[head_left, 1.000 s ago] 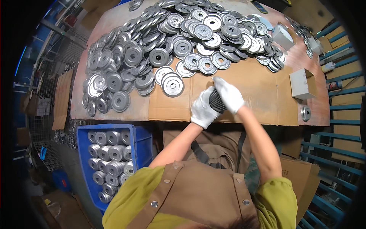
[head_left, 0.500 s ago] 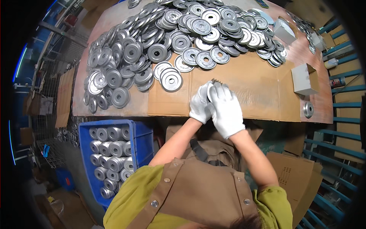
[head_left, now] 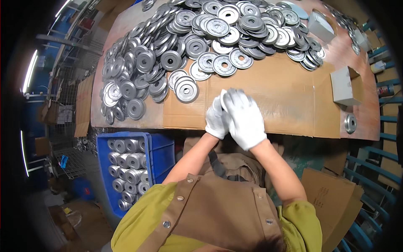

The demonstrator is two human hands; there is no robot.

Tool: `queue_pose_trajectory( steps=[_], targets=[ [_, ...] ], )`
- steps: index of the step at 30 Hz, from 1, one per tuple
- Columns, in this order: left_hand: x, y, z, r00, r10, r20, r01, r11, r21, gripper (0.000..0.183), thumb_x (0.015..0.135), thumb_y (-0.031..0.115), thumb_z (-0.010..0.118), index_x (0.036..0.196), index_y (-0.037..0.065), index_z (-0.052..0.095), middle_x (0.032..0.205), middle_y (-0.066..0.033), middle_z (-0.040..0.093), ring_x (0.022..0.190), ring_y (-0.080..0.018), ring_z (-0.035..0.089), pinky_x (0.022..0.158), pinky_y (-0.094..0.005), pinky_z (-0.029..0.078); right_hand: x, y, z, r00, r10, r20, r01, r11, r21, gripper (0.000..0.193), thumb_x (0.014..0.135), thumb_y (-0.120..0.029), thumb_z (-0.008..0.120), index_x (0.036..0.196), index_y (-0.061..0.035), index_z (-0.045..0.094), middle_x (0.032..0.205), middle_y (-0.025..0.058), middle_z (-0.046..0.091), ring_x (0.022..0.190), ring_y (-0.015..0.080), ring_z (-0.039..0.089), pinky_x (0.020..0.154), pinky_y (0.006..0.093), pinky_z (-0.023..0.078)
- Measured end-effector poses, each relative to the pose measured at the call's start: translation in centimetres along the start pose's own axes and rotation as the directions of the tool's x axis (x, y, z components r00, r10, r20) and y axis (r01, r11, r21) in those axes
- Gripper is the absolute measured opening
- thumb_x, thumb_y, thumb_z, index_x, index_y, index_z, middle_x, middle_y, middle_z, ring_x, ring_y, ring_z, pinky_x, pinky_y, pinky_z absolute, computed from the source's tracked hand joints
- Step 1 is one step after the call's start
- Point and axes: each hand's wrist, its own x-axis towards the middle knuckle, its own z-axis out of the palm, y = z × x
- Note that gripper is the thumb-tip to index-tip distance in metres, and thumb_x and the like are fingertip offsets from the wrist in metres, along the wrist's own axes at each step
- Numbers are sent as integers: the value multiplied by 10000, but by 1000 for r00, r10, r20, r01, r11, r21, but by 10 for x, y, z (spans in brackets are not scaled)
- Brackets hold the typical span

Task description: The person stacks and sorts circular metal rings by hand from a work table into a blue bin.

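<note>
Since a second ago, the right hand (head_left: pixel 245 119) has swung across the dark ridged stack, now hidden. It presses against the left hand (head_left: pixel 215 120) above the cardboard sheet's (head_left: pixel 289 101) near edge; what either grasps, I cannot tell. Metal discs (head_left: pixel 224 65) heap along the sheet's far and left edges; a white box (head_left: pixel 343 87) stands at its right.

The discs (head_left: pixel 217 27) look shiny metal, the cardboard (head_left: pixel 285 101) smooth.
</note>
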Motion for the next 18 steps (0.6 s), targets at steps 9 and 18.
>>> queue_pose_trajectory(
  steps=[9,18],
  targets=[
    [0,6,9,999,8,39,-6,999,-34,926,585,417,980,1317,82,524,1066,-173,717,925,-378,728,797,-449,589,10,104,65,932,234,278,-355,424,833,444,1074,-315,463,1363,-21,627,1282,198,691,1228,309,637,1051,345,465],
    [3,16,5,996,-38,76,40,999,-16,884,597,319,999,1291,38,528,1117,-174,720,995,-299,737,862,-387,584,12,117,60,939,160,306,-341,283,897,446,1098,-233,452,1413,62,564,1425,145,618,1306,198,578,1139,322,411]
  ],
)
